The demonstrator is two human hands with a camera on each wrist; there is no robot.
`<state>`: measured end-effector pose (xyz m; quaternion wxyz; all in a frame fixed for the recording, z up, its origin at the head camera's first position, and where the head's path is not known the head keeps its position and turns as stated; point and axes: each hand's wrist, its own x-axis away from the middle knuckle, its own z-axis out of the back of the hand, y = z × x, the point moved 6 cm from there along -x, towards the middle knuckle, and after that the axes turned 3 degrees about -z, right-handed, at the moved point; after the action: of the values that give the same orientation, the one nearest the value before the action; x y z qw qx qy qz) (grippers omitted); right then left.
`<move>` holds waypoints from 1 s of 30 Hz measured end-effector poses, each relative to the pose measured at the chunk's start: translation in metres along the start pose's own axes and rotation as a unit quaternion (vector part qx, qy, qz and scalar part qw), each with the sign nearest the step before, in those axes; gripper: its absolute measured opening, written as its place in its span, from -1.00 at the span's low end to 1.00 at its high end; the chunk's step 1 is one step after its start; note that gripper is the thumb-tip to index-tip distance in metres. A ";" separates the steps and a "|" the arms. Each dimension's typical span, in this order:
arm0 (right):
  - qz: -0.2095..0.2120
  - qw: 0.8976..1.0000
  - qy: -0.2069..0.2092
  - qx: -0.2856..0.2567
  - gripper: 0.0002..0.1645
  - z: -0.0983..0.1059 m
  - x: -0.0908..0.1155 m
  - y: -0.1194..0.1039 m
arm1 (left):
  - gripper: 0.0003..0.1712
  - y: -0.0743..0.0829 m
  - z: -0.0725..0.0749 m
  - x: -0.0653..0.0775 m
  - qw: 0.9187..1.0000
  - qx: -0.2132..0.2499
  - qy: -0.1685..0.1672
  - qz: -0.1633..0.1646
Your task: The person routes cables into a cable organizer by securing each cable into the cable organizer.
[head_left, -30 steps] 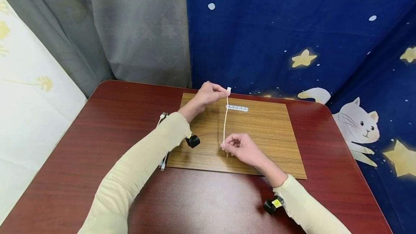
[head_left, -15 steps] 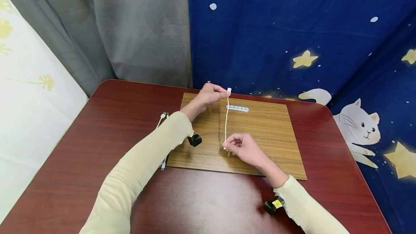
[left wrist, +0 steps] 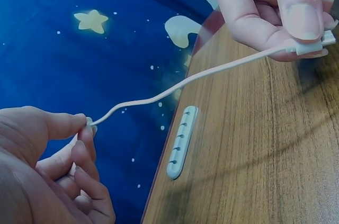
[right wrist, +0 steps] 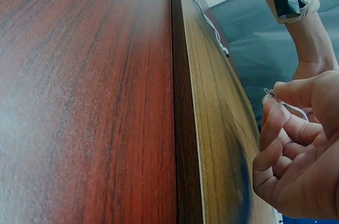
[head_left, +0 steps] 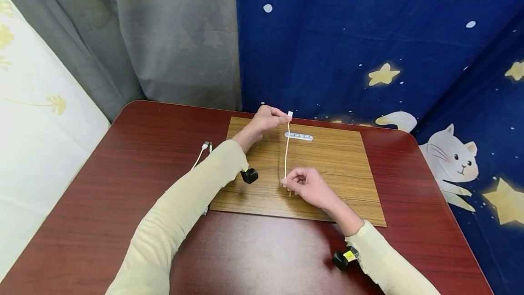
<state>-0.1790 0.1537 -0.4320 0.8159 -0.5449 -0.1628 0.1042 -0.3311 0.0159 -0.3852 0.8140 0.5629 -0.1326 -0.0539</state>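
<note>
A short white USB cable is stretched between both hands above a wooden board. My left hand, farther from me, pinches it just below the USB plug, which sticks up past the fingertips. Nearer to me, my right hand pinches the other end between thumb and forefinger. In the left wrist view, that end's small connector pokes out past the right thumb. Behind the cable lies a pale cable clip strip with several slots, flat on the board; neither hand touches it.
The wood-grain board rests on a dark red table. More white cables lie along the board's left side, partly hidden by the left sleeve. Grey and blue star-patterned curtains hang behind the table.
My left hand and the upper end of the cable have shifted slightly right and toward me. The right hand has drifted a little right, still pinching its end.
</note>
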 end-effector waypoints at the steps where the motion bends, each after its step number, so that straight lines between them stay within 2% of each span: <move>1: 0.000 1.000 0.000 -0.001 -0.81 0.000 0.000 0.000 | -0.77 0.000 -0.001 0.000 1.000 -0.001 0.003 0.001; 14: -0.003 1.000 0.003 0.009 -0.78 0.001 -0.001 0.003 | -0.82 -0.004 -0.010 -0.004 0.999 -0.022 0.033 0.006; 24: -0.001 1.000 0.010 0.015 -0.79 0.004 -0.001 0.004 | -0.81 -0.011 -0.011 -0.008 0.999 -0.018 0.033 0.017; 30: 0.000 1.000 0.012 0.016 -0.78 0.005 -0.001 0.005 | -0.81 -0.013 -0.012 -0.011 0.999 -0.023 0.035 0.012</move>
<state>-0.1815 0.1597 -0.4345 0.8261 -0.5334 -0.1513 0.1004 -0.3374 0.0250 -0.4026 0.8313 0.5443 -0.1090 -0.0272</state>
